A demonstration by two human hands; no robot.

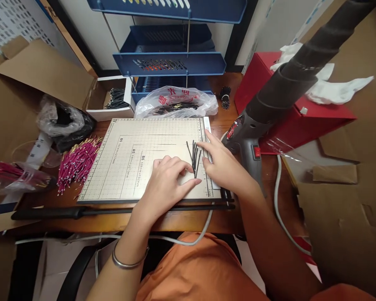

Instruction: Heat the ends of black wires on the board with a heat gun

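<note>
Several short black wires [194, 159] lie loosely bunched on the right part of a cream paper cutter board [113, 175] printed with a grid and paper sizes. My left hand [167, 179] rests on the board at their lower end, with thumb and index finger apart on either side of the wire ends. On the other side, my right hand [224, 163] is spread over the board's right edge ruler, its index fingertip near the upper ends and its thumb near the middle. Neither hand visibly grips the wires. The cutter's long black arm [78, 213] lies along the front edge.
Magenta wires [78, 163] are piled left of the board. Behind it are a white box [111, 113] of black wires, a plastic bag [144, 106] and blue shelves [169, 65]. A grey blower with a red switch [256, 152] stands right, before a red box [329, 121].
</note>
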